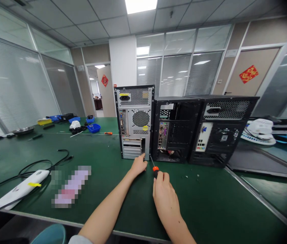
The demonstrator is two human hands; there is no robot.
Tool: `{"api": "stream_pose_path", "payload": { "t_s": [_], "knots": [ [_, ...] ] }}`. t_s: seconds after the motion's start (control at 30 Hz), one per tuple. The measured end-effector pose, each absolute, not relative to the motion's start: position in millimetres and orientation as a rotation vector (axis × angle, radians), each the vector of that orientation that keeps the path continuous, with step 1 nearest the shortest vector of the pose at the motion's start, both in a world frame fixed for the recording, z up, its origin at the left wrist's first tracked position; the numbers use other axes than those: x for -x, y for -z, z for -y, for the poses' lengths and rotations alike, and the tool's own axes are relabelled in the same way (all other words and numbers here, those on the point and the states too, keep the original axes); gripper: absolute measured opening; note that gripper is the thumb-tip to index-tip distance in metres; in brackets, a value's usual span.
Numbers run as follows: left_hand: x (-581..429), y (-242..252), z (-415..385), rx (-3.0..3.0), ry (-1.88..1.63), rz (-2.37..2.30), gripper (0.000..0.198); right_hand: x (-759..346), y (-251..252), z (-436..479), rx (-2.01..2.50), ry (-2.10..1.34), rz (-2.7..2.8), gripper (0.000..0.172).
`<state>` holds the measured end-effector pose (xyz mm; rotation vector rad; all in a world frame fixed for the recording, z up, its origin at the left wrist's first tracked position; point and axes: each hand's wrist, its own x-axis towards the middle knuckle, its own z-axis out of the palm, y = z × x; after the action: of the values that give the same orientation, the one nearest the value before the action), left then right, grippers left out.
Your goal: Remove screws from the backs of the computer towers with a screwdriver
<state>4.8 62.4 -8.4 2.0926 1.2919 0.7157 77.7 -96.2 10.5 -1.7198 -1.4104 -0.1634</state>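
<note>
Three computer towers stand in a row on the green table, backs toward me. My left hand rests at the bottom right corner of the silver-backed tower, fingers curled against its rear panel. My right hand is closed around a screwdriver with an orange and black handle. The thin shaft points up to the lower rear edge of the silver tower, beside the middle black tower.
A third black tower stands to the right. A white power strip with black cables lies near left. Blue bins, tools and another screwdriver sit at the far left. Small screws lie near the towers. White devices are at right.
</note>
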Motion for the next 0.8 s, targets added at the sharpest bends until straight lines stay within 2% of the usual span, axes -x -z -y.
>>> {"api": "stream_pose_path", "payload": {
  "t_s": [0.13,0.3,0.43,0.63,0.8],
  "knots": [
    [-5,9,-63,-2.087,-0.720,-1.285,0.049,-76,-15,93,1.602,0.173,1.368,0.022],
    [-5,7,-61,-2.112,-0.717,-1.291,0.044,-76,-16,90,1.429,0.093,1.335,0.022],
    [-5,7,-61,-2.102,-0.724,-1.285,0.045,-82,-19,90,1.470,0.247,1.379,0.036],
    [-6,9,-62,-2.093,-0.697,-1.312,0.046,-86,-25,87,1.928,0.613,1.689,0.029],
    [-6,11,-63,-2.118,-0.704,-1.321,0.047,-83,-23,86,2.090,0.706,1.810,0.024]
  ]
}}
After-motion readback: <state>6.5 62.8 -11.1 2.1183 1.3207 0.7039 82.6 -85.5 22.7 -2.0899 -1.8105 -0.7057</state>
